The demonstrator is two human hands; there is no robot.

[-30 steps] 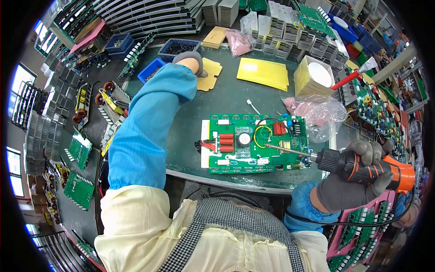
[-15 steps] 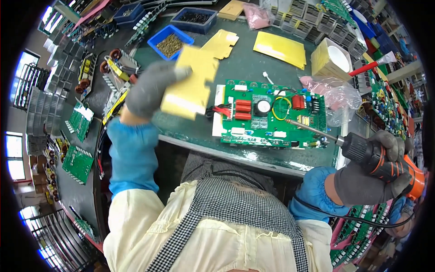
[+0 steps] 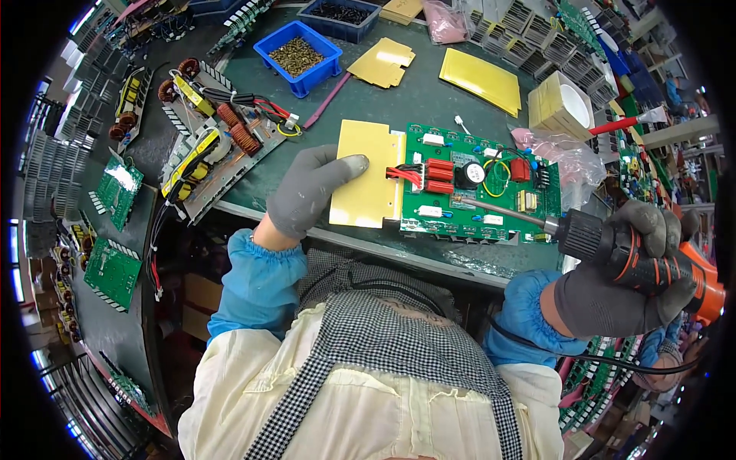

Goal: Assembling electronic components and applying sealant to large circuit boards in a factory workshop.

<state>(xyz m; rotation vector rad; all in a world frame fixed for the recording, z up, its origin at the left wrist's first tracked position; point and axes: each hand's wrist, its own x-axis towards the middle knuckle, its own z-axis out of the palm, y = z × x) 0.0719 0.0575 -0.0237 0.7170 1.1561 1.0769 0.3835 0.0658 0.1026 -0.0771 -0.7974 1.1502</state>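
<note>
My left hand (image 3: pixel 313 188), gloved in grey, pinches a yellow insulating sheet (image 3: pixel 366 180), thumb on top. The sheet's right edge meets the left end of a green circuit board (image 3: pixel 456 211), beside its red wires. Red capacitors (image 3: pixel 439 176), a round black-and-white part and a yellow wire loop stand on the board. An orange-and-black electric screwdriver (image 3: pixel 640 257) is gripped in my right hand (image 3: pixel 613 295), also gloved. Its long bit reaches left over the board; whether the tip touches anything I cannot tell.
At the back, a blue bin (image 3: pixel 297 57) holds small brass screws, and a darker bin (image 3: pixel 337 19) holds black parts. More yellow sheets (image 3: pixel 481 80) lie beyond the board. To the left is an assembly with coils (image 3: pixel 222 146). A red-handled brush (image 3: pixel 625 123) lies right.
My left hand has brought the yellow sheet right and down, flat against the board's left end. The screwdriver has shifted slightly left, still over the board.
</note>
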